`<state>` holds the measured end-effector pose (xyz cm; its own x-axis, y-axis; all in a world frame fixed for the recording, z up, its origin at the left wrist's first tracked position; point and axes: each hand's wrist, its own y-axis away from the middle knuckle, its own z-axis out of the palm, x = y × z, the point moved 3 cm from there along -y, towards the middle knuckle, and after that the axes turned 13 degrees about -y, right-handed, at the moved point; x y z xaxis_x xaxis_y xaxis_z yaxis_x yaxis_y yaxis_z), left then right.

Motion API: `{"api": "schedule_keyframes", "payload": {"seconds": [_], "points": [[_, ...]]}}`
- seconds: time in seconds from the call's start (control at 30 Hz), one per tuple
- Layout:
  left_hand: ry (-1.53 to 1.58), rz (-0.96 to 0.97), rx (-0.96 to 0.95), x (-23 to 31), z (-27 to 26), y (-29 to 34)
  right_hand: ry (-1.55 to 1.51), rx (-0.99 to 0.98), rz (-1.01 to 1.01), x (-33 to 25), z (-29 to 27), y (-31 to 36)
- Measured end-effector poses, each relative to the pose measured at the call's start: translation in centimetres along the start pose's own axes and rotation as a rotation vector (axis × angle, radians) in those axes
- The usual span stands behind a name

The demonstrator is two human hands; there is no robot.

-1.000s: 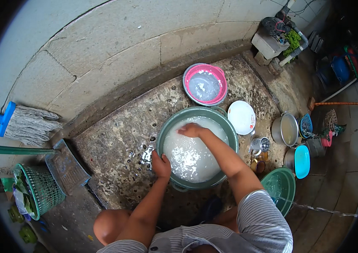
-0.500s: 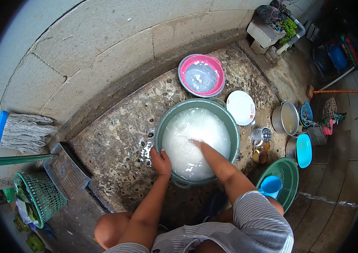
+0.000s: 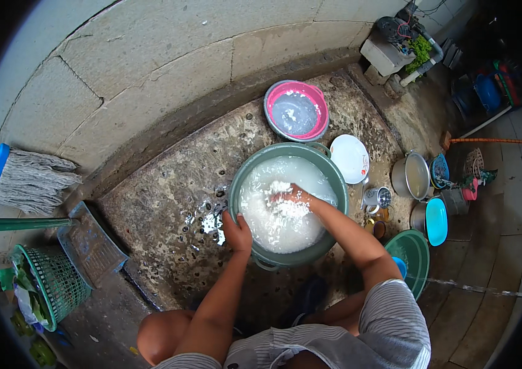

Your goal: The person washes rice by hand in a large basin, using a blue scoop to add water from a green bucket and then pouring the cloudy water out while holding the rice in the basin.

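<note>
A large green basin (image 3: 341, 187) of cloudy water and white rice grains (image 3: 273, 229) stands on the ground in front of me. My left hand (image 3: 237, 233) grips its near-left rim, thumb toward the inside and fingers around the outside. Over the middle of the basin, my right hand (image 3: 294, 195) is at the water's surface with a scoop of wet rice. Grains lie over and around its curled fingers, partly hiding them.
Behind the basin sits a pink bowl (image 3: 318, 101) in a grey tub. To the right are a white plate (image 3: 350, 158), metal cups, a pot (image 3: 400, 178) and a green tub (image 3: 421, 261) with a blue dipper. A mop (image 3: 36, 183), dustpan (image 3: 91, 252) and green basket (image 3: 64, 295) stand left.
My right hand has risen from the cloudy water with rice in it, and its forearm has shifted right. My left hand keeps its place on the rim.
</note>
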<state>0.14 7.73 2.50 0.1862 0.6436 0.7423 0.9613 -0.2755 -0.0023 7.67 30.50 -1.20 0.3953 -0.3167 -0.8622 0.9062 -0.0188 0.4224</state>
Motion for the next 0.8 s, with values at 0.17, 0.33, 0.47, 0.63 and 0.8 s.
{"api": "schedule_keyframes", "payload": {"seconds": [0.17, 0.33, 0.47, 0.63, 0.8], "points": [[-0.039, -0.014, 0.051, -0.9, -0.4, -0.1, 0.564, 0.310, -0.047, -1.2, -3.3, -1.6], [-0.011, -0.030, -0.015, -0.5, 0.3, -0.1, 0.837, 0.045, 0.414, 0.8, -6.8, -1.2], [0.018, 0.003, -0.021, 0.8, 2.1, 0.6, 0.490, 0.148, 0.625, 4.0, -10.3, 3.3], [-0.026, -0.036, 0.001, -2.0, 0.0, -0.1, 0.108, 0.423, 0.494, 3.2, -0.9, 2.7], [0.010, -0.026, -0.002, -0.9, 1.0, 0.3, -0.413, 0.368, 0.384, 6.2, 0.9, 2.7]]}}
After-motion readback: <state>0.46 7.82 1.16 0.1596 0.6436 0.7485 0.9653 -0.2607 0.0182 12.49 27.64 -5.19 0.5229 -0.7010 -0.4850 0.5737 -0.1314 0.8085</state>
